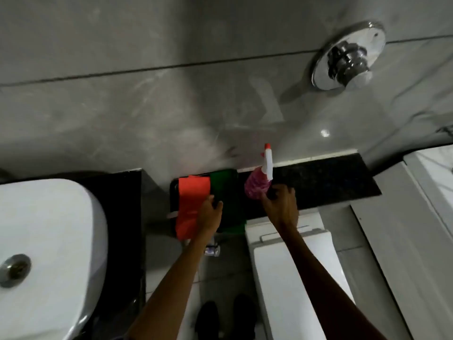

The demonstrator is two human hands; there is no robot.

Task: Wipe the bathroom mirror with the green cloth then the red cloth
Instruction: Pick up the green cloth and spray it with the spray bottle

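The grey marbled tile wall [171, 99] fills the far half of the view, with a round chrome flush button [348, 55] set into it at the far right; no mirror shows anywhere, so the wiping itself has not begun and this looks like the gathering step. At the left sits the white ceramic washbasin [49, 236] with its metal drain, and at the near right the white toilet with its closed lid [294, 261]. Along the foot of the wall runs a black speckled stone ledge [331, 177], and the things for the job lie on it. The flat red cloth [192, 202] hangs over the ledge's left end, with the dark green cloth [231, 200] just beside it on the right, their edges touching or overlapping. The left hand [209, 217] rests at the seam between the two cloths, fingers curled at the green cloth's edge; blur keeps me from telling whether it has truly pinched the fabric. The right hand [282, 204] is wrapped around the lower body of the pink plastic spray bottle with a white trigger head and red nozzle [257, 185], which stands upright on the ledge just right of the green cloth. Next, I judge, the left hand must lift the green cloth alone, leaving the red one lying, and both hands must carry cloth and bottle to the mirror, probably over the basin.
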